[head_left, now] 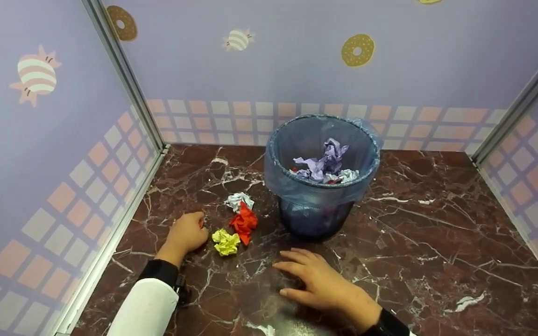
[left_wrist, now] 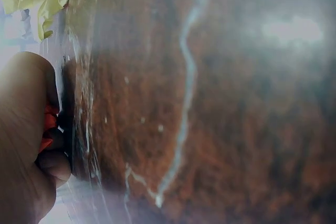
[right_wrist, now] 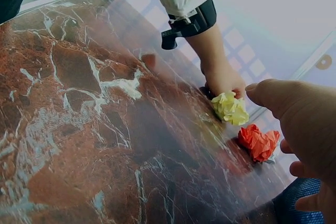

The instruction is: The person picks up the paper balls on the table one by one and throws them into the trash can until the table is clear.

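My left hand (head_left: 187, 233) is low at the tabletop on the left, fingers curled round a red crumpled paper (left_wrist: 48, 127) that is mostly hidden by them. Just right of it lies a yellow crumpled paper ball (head_left: 226, 242). Behind that one are another red crumpled paper (head_left: 244, 223) and a pale grey-white crumpled paper (head_left: 239, 201), close together. My right hand (head_left: 318, 280) holds nothing; its fingers are spread and relaxed in front of the bin. In the right wrist view its thumb (right_wrist: 268, 95) overlaps the scene near the yellow ball.
A dark mesh wastebasket (head_left: 315, 219) with a bluish plastic liner (head_left: 273, 172) stands right of the papers. Purple crumpled papers (head_left: 333, 156), with white and red ones, lie inside it. Patterned wall panels (head_left: 297, 56) enclose the brown marbled tabletop (head_left: 437, 242) at the back and both sides.
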{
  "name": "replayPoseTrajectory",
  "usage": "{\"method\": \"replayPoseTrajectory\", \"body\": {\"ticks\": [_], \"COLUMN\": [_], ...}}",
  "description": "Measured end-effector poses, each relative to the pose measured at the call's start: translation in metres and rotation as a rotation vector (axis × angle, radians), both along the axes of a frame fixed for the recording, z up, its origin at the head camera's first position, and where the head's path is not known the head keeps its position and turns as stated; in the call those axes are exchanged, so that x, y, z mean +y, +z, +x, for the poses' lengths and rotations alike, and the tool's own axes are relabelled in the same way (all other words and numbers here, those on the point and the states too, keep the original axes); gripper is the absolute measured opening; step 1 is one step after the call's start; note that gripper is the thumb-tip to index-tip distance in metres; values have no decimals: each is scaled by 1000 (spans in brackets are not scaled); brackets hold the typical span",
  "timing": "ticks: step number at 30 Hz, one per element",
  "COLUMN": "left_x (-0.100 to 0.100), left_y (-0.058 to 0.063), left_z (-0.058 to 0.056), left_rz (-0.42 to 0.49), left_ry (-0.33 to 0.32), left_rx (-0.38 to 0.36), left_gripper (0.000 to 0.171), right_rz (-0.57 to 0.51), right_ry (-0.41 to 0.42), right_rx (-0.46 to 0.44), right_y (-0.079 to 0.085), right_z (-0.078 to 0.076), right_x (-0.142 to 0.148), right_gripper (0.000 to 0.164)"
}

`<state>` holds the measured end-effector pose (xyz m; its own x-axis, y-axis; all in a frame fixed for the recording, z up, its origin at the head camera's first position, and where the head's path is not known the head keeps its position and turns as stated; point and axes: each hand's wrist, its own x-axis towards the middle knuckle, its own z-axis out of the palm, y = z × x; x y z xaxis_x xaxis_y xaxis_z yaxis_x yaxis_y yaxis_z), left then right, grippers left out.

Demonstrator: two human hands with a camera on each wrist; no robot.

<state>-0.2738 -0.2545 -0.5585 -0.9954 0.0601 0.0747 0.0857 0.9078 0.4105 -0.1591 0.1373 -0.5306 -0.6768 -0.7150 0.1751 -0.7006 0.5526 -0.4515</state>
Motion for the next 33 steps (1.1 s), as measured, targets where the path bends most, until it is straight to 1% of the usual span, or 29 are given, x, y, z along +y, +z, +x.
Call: {"method": "replayPoseTrajectory", "body": {"ticks": [5,10,14,17,20,24,27,30,33], "left_x": [-3,-6,-9,-11,-10,-6,1,13,30], "left_y": [-3,-2,4,14,31,62,88,118,149], "left_z": [0,1,2,-1,-7,-19,-31,-44,-55], "left_rz": [58,131,180,177,174,184,184,165,159], "left_ry": [-3,-27,-33,-31,-35,-46,-60,-86,-104], "left_rx": [33,71,70,70,59,23,12,36,65], "left_gripper": [21,19,19,21,23,23,23,23,21], "right_rz": [-3,25,33,36,46,73,87,89,88], "right_ry": [12,16,14,3,-12,-42,-91,-147,-210], "right_rx": [24,46,63,69,80,101,108,109,106], "right_y": [3,10,20,28,36,48,58,69,79], "right_z": [-2,-4,-7,-8,-11,-18,-24,-30,-34], "right_x": [1,5,15,27,42,65,86,108,130], "right_gripper": [58,58,59,59,60,63,64,64,64]}}
